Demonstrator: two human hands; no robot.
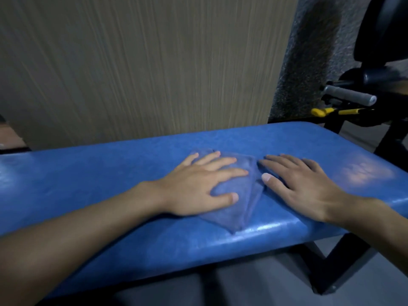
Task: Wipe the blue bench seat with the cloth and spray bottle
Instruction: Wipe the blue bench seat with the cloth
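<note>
Left hand (pixel 198 186): palm down, fingers straight and spread wide, pressing flat on the cloth (pixel 245 206). It grips nothing; the thumb lies on the cloth's near half and the fingertips reach towards its far edge.

Right hand (pixel 295 186): palm down, fingers straight and slightly spread, resting flat on the blue bench seat (pixel 110 173). It holds nothing. It lies just beside the left hand, on the cloth's right side. The thumb and index fingertip appear to touch the cloth's right edge, but motion blur makes contact uncertain.

Cloth: blue, folded into several layers, lying flat on the bench seat. Most of it is under the left hand. Its stepped edges show between the two hands, and one corner points towards the seat's near edge, below the left thumb.

Bench seat: glossy blue padding that extends well past both hands to either side. A light reflection shows on it to the right of the right hand.

Surroundings:
- Beyond both hands, a wood-grain wall panel (pixel 143 62) stands behind the seat.
- Beyond and to the right of the right hand, a grey handle (pixel 351 94) and a yellow lever (pixel 331 111) are mounted on a black frame (pixel 388 138).
- Below the right forearm, a black bench leg (pixel 344 259) stands on the grey floor (pixel 276 283).
</note>
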